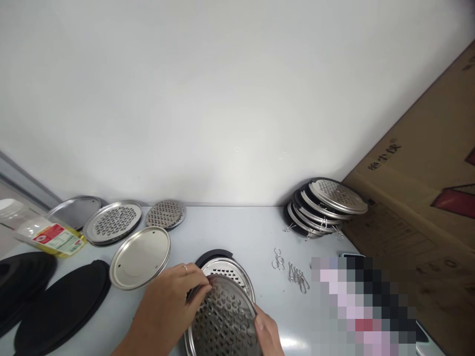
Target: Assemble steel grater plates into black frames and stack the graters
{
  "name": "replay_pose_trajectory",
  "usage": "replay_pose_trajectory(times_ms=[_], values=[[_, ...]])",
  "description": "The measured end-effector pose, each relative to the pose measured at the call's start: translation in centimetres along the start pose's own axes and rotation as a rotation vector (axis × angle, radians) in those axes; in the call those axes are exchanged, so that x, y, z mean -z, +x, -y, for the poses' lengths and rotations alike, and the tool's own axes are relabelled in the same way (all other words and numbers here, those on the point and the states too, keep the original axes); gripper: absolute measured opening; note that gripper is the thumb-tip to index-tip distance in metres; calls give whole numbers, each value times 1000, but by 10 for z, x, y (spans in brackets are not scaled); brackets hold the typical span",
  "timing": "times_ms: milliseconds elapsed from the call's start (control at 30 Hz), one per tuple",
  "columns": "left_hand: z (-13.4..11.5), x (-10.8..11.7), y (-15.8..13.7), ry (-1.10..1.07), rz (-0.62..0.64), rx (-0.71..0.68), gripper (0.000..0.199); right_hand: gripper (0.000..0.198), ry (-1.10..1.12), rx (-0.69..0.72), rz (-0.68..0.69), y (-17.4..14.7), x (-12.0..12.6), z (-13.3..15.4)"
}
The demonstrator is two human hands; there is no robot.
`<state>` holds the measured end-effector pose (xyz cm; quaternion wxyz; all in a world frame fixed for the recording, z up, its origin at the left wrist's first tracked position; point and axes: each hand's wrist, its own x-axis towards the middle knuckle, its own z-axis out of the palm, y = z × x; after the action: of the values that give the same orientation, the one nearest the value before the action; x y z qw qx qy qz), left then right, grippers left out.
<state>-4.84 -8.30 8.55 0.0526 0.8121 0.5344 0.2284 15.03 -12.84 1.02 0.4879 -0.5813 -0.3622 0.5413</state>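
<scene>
An oval metal grater plate (224, 319) is held tilted at the near middle of the table. My left hand (172, 291), wearing a ring, pinches its upper left edge between thumb and fingers. Its right edge is gripped by my right hand (267, 331), whose fingers are partly cut off by the frame. Beneath and behind it lies another shiny grater plate (243, 282), with a black oval piece (213, 255) showing past the rim. Left of my left hand are smooth oval metal plates (141, 257), stacked.
Black oval plates (61, 306) and a bottle of yellow liquid (59, 240) stand left. Grater plates (115, 220) and rough discs (165, 213) lie along the wall. Rightward are metal rings (277, 263), wire clips (298, 277), a grater stack (326, 205) and a cardboard box (408, 212).
</scene>
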Motion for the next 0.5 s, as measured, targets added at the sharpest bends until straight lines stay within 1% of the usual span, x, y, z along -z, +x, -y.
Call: replay_pose_trajectory(times_ms=[100,200,367,500], values=[[1,-1,-1,-32,-22,-8,14,79,8,-21,13,0,-1,0],[1,-3,-4,-3,-76,-30,14,78,37,-23,4,-1,-3,1],[-1,-7,-10,50,-163,-122,16,71,101,-69,-1,-5,-3,6],[-1,-9,-14,76,-181,-182,17,68,124,-100,19,-6,-4,8]])
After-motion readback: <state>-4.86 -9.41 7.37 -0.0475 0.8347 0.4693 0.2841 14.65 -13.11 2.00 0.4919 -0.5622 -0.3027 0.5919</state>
